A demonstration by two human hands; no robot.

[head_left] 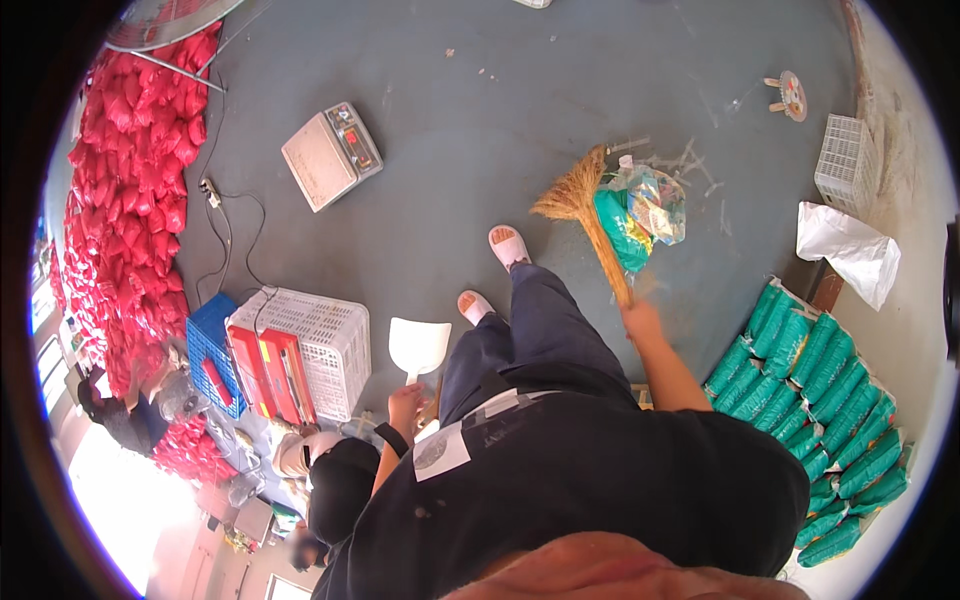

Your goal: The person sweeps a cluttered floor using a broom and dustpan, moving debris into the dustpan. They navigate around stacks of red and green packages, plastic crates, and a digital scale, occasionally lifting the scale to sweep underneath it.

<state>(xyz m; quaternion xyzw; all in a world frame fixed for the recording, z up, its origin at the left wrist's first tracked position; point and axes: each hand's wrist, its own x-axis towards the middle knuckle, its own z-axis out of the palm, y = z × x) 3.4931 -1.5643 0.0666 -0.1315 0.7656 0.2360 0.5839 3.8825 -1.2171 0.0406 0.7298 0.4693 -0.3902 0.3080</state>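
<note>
My right hand [641,322] grips the handle of a straw broom [577,196]. The broom's fan-shaped head rests on the grey floor against a small heap of rubbish [640,214]: a green bag and crumpled clear wrappers. My left hand [405,402] holds the handle of a white dustpan [420,345], which hangs low beside my left leg with its flat scoop facing up. My feet, in white sandals [508,245], stand just left of the broom head.
A white weighing scale [330,155] lies on the floor, its cable trailing left. Red bags [130,200] are piled along the left. White crate [315,340] and blue crate [210,345] sit near another person [335,480]. Green bags [820,420], a white sack [850,250] and a basket [845,165] are on the right.
</note>
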